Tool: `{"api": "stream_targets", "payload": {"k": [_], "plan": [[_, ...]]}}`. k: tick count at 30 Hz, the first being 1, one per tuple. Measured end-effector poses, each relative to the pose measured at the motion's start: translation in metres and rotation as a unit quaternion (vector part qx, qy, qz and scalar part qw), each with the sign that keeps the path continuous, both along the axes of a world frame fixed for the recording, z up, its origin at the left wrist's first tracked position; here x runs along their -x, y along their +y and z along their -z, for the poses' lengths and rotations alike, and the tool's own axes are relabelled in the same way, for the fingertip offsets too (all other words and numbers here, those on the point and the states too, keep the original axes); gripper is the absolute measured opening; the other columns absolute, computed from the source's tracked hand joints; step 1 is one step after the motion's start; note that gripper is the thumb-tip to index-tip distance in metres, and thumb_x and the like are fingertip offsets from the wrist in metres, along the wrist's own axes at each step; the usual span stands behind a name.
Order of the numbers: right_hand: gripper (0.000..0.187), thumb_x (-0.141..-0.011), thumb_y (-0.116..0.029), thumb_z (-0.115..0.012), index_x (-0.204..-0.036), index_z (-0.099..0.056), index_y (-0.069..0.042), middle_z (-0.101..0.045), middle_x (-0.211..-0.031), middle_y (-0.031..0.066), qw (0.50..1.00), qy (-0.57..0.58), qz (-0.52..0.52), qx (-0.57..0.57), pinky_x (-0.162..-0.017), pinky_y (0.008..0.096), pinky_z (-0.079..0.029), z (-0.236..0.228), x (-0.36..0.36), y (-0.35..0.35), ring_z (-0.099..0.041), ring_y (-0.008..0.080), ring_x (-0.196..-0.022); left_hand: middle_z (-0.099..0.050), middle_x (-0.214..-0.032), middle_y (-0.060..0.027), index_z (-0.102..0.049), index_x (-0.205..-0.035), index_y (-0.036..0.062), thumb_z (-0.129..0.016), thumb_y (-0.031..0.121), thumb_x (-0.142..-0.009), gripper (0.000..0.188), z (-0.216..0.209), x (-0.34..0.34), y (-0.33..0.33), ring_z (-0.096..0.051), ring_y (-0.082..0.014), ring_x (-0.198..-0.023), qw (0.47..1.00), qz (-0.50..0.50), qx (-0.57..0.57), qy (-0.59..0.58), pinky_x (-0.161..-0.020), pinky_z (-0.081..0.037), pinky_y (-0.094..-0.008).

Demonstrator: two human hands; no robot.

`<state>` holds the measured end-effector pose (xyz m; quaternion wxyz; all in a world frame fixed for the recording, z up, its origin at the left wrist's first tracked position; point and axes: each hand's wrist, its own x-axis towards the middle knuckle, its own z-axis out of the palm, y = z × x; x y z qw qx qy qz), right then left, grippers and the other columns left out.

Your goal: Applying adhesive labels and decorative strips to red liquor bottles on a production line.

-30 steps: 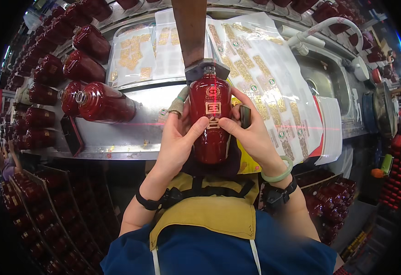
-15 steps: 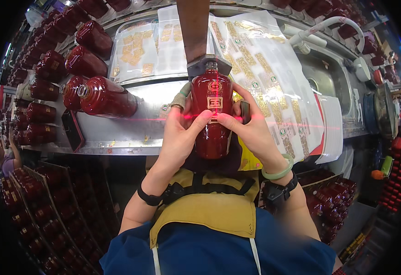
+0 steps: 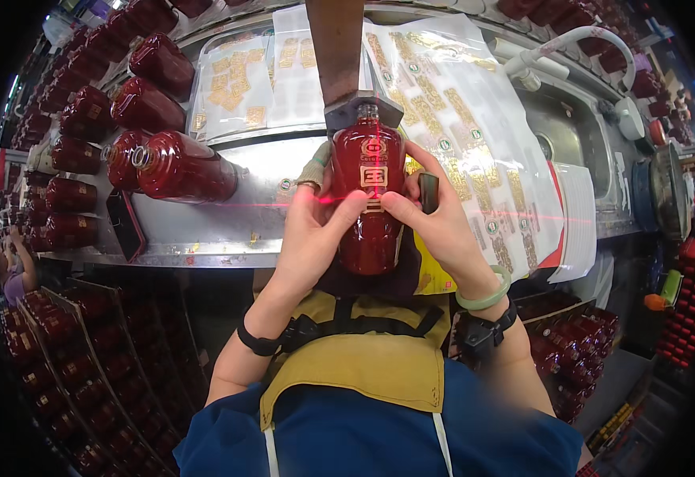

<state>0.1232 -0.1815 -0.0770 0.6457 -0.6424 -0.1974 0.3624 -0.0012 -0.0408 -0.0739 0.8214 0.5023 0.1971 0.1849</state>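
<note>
A dark red glass bottle (image 3: pixel 369 248) with gold decals down its front lies in front of me, its open neck pointing away. My left hand (image 3: pixel 316 226) is closed on the bottle's left side, thumb pressed near the lowest gold decal. From the right, my right hand (image 3: pixel 443 226) grips it the same way, thumb by the same decal. A dark green flat piece (image 3: pixel 429 193) is tucked in my right hand's curled fingers; its kind is not clear. Red laser lines cross on the bottle. Its neck end meets a dark metal bracket (image 3: pixel 363 114) on an upright post.
Sheets of gold decals (image 3: pixel 475 151) lie to the right, beside a sink (image 3: pixel 562 135) with a white faucet (image 3: pixel 574 40). A tray (image 3: pixel 228 131) of loose gold decals stands at back left. More red bottles (image 3: pixel 188 167) and a phone (image 3: pixel 126 226) are on the left.
My right thumb has shifted slightly right on the lower decal, and the dark green piece shows more between my right fingers. The bottle stays almost in place.
</note>
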Motion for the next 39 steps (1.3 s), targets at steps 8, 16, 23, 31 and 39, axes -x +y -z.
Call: {"api": "stream_targets", "payload": {"k": [8, 16, 23, 31, 39], "plan": [[0.075, -0.090, -0.019, -0.084, -0.152, -0.045, -0.004, -0.039, -0.086, -0.0063, 0.999, 0.036, 0.005, -0.006, -0.069, 0.0181, -0.035, -0.008, -0.005, 0.003, -0.040, 0.0030, -0.076, -0.048, -0.151, -0.0202, -0.027, -0.157, -0.0072, -0.069, 0.011, -0.100, 0.073, 0.005, -0.003, 0.001, -0.054, -0.0235, -0.134, 0.998, -0.024, -0.061, 0.020, -0.112, -0.046, -0.0380], [0.063, -0.093, -0.018, -0.080, -0.145, -0.049, 0.000, -0.037, -0.084, -0.0068, 0.998, 0.027, 0.054, -0.019, -0.067, 0.0182, -0.034, -0.004, -0.003, 0.015, -0.037, 0.0025, -0.075, -0.052, -0.148, -0.0198, -0.029, -0.156, -0.0060, -0.068, 0.011, -0.101, 0.070, -0.004, -0.016, 0.006, -0.055, -0.0215, -0.133, 0.999, -0.025, -0.013, 0.046, -0.110, -0.048, -0.0358], [0.056, -0.097, -0.016, -0.074, -0.145, -0.048, -0.003, -0.066, -0.114, 0.0082, 0.999, -0.048, -0.002, -0.017, -0.093, 0.0300, -0.050, -0.028, -0.034, 0.016, -0.064, 0.0160, -0.106, -0.051, -0.150, -0.0189, -0.031, -0.156, -0.0044, -0.059, 0.024, -0.106, 0.064, -0.003, -0.010, 0.014, -0.054, -0.0238, -0.134, 0.998, -0.012, 0.051, 0.031, -0.113, -0.045, -0.0383], [0.024, -0.074, -0.014, -0.070, -0.099, -0.072, -0.012, -0.066, -0.096, 0.0005, 0.654, -0.700, -0.235, -0.165, -0.080, 0.0354, -0.054, -0.044, -0.024, 0.007, -0.063, 0.0194, -0.086, -0.035, -0.162, -0.0223, -0.028, -0.158, -0.0021, -0.029, 0.051, -0.112, 0.070, 0.002, 0.008, 0.024, -0.035, -0.0320, -0.151, 0.995, -0.083, -0.031, 0.041, -0.126, -0.025, -0.0457], [0.027, -0.076, -0.015, -0.074, -0.103, -0.072, -0.019, -0.066, -0.088, -0.0005, 0.611, -0.781, -0.105, -0.074, -0.074, 0.0358, -0.051, -0.064, -0.082, 0.062, -0.062, 0.0195, -0.082, -0.037, -0.161, -0.0234, -0.030, -0.157, -0.0017, -0.025, 0.054, -0.111, 0.073, -0.004, 0.016, 0.023, -0.036, -0.0348, -0.151, 0.996, -0.072, -0.047, 0.032, -0.125, -0.027, -0.0479]]}}
